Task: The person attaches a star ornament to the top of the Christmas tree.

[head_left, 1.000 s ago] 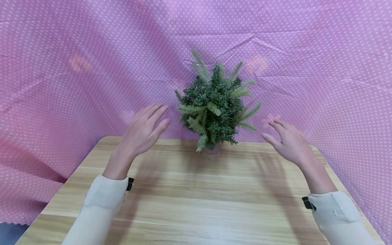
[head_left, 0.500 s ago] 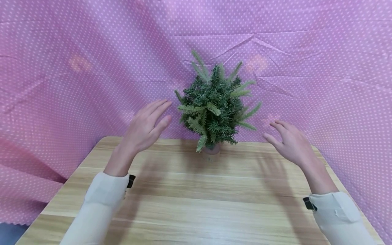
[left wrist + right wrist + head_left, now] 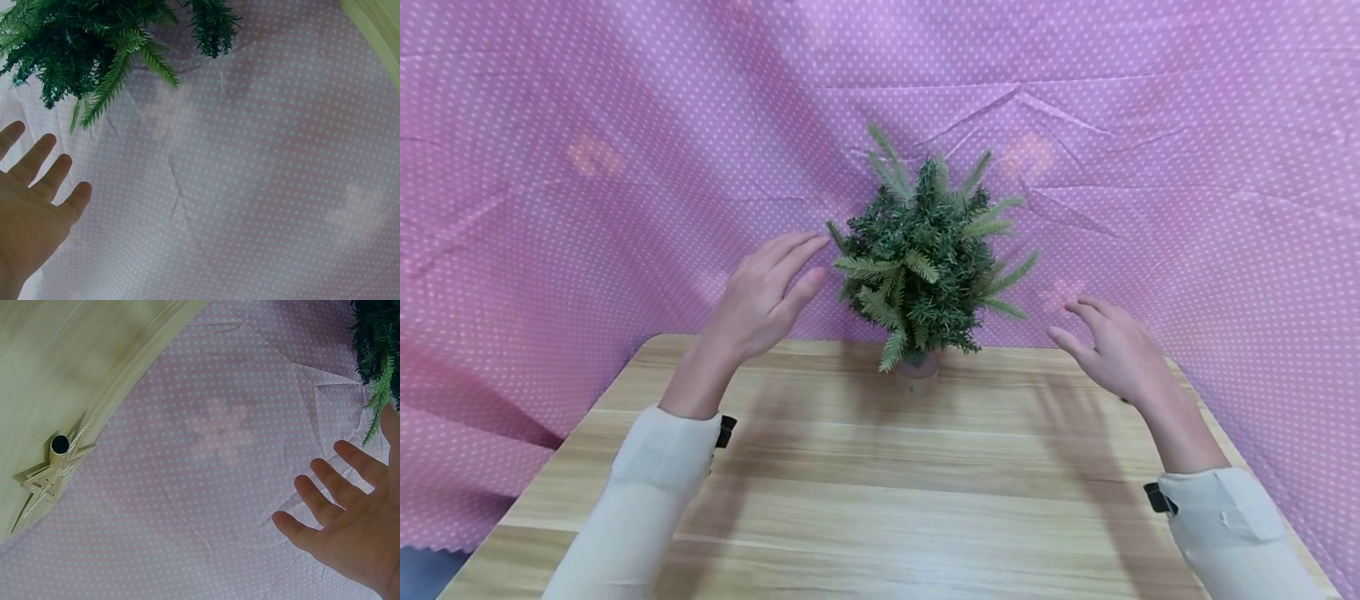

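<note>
A small artificial Christmas tree (image 3: pixel 928 258) stands upright on a squat base (image 3: pixel 917 377) at the table's back edge. My left hand (image 3: pixel 756 300) is raised at its left side, fingers extended and palm towards it; the fingertips are close to a branch tip, and I cannot tell whether they touch. On the other side my right hand (image 3: pixel 1116 354) hovers apart from the branches, fingers loosely bent and holding nothing. A gold star tree topper (image 3: pixel 45 481) with a dark-mouthed tube lies on the table in the right wrist view; my right hand hides most of it in the head view.
The wooden table (image 3: pixel 880 475) has a rounded back edge. Pink dotted cloth (image 3: pixel 700 108) hangs behind it and down both sides. A dark band (image 3: pixel 727 431) shows at the left cuff, and another dark band (image 3: pixel 1159 499) at the right.
My left hand has moved up and right, nearer the tree's branches. My right hand has shifted slightly rightwards, and a dark bit now shows under its wrist. The tree stands where it was.
</note>
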Tool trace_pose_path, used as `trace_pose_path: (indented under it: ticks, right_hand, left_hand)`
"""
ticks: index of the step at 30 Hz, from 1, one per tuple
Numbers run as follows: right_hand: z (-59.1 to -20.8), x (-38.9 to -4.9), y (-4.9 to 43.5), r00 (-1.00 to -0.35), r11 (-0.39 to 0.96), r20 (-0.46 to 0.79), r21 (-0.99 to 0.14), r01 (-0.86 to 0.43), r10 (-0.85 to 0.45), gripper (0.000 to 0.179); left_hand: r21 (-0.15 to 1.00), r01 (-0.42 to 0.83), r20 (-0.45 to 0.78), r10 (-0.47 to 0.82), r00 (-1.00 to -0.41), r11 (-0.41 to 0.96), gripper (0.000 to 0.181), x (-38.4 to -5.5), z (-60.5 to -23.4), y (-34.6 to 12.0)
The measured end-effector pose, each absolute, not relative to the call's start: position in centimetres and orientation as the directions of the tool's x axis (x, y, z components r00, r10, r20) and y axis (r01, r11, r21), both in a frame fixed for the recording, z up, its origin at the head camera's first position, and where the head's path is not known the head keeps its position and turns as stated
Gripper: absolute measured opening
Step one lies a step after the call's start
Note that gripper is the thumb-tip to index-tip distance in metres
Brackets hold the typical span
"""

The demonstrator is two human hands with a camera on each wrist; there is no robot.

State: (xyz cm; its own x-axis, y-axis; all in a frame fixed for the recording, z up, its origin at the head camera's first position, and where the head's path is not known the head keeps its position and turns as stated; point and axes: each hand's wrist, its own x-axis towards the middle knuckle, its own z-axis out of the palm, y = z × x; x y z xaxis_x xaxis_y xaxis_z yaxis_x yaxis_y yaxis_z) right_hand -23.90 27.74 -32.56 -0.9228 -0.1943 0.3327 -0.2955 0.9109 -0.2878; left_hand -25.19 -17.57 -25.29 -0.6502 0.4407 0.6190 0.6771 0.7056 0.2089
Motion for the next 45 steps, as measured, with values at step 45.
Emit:
trace_pose_path:
  ticks: [45]
  right_hand:
    - [-35.1, -24.5, 33.1, -0.949, 0.910, 0.275, -0.334, -0.247, -0.156, 0.064]
  left_hand:
    - [0.286, 0.757, 0.621, 0.488, -0.613, 0.587, 0.061, -26.6, -22.0, -13.8]
